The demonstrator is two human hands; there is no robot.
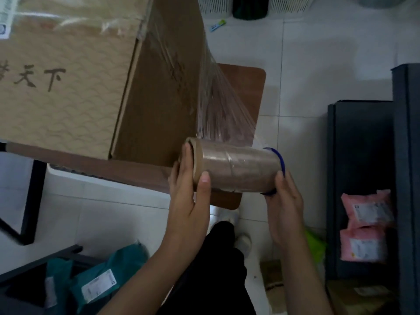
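**Wrapping the box in clear film**

The wrap roll (236, 169) lies sideways in the air, just by the box (68, 76), over the bench (247, 87) edge. L hand (188, 196) & R hand (286, 201) each grip one end, fingers curled on it. The film (218, 105) runs tight from the roll up to the box corner. To do it well: pull evenly, hold the roll level & go round w/ no slack.
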